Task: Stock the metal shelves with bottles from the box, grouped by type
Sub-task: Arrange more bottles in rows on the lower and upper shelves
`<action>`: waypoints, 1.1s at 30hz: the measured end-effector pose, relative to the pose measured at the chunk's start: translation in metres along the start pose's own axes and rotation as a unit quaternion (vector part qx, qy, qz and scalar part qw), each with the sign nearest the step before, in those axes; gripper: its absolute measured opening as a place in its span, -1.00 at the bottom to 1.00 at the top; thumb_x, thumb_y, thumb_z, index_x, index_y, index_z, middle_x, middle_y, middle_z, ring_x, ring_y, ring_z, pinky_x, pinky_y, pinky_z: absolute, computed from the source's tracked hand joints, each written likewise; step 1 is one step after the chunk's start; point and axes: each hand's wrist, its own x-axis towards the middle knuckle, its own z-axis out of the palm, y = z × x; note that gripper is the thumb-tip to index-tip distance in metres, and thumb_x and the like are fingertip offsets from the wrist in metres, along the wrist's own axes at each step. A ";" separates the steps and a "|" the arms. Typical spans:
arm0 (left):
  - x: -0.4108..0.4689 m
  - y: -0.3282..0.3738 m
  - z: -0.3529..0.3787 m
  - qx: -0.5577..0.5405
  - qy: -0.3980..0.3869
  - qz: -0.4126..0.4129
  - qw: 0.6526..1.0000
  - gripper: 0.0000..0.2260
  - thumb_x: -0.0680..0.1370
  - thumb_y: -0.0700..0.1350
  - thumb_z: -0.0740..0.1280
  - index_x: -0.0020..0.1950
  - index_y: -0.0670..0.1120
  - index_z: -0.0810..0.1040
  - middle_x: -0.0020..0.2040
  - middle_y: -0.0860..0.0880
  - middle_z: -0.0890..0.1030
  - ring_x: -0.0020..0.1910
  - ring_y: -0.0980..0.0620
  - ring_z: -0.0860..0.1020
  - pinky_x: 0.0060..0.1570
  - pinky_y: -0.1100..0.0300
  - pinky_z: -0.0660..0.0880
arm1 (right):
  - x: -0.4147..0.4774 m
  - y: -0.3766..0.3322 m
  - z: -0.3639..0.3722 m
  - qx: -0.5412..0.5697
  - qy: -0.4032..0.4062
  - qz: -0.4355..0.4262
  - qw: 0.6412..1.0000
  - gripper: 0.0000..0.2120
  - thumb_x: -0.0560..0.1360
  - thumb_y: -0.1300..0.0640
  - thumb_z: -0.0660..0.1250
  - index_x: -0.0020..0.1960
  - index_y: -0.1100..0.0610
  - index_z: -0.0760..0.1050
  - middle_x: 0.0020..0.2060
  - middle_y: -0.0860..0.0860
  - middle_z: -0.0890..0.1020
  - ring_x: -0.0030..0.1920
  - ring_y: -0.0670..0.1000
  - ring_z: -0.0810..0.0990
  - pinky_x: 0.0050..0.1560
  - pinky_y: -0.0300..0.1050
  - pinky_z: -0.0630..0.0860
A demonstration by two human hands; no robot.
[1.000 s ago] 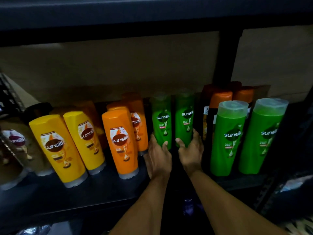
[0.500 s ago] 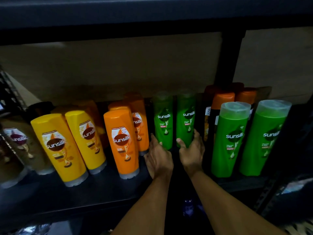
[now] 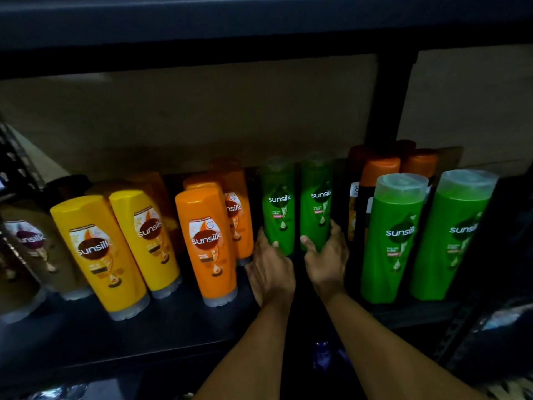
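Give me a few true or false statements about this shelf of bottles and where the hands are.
1. Each hand grips one green bottle: left hand on the left green bottle, right hand on its neighbour. True.
2. The yellow bottles stand right of the green ones. False: they stand to the left.
3. Two larger green bottles stand further right. True.
4. The held bottles lie flat. False: they stand upright on the shelf.
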 end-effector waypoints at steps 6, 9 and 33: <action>0.000 0.001 -0.001 -0.008 -0.001 0.002 1.000 -0.59 0.68 -0.14 0.21 0.55 -0.05 0.30 0.36 -0.11 0.53 0.31 -0.15 0.52 0.28 -0.13 0.46 | -0.001 0.000 0.000 0.005 0.004 0.000 1.000 -0.35 0.43 0.15 0.52 0.45 0.13 0.35 0.29 0.14 0.56 0.29 0.18 0.53 0.31 0.16 0.47; -0.001 0.002 -0.001 -0.015 0.001 0.004 1.000 -0.60 0.68 -0.13 0.21 0.53 -0.04 0.32 0.34 -0.11 0.54 0.28 -0.14 0.54 0.25 -0.15 0.48 | -0.001 0.000 0.000 0.006 0.005 -0.002 1.000 -0.35 0.42 0.14 0.52 0.44 0.14 0.36 0.28 0.14 0.57 0.28 0.18 0.54 0.31 0.16 0.47; -0.005 0.005 -0.006 -0.021 0.007 0.011 1.000 -0.66 0.68 -0.15 0.21 0.48 -0.06 0.39 0.32 -0.10 0.56 0.30 -0.12 0.52 0.30 -0.08 0.44 | -0.002 -0.004 -0.001 0.006 0.004 0.004 1.000 -0.35 0.44 0.16 0.51 0.47 0.14 0.35 0.30 0.15 0.56 0.30 0.18 0.53 0.32 0.14 0.47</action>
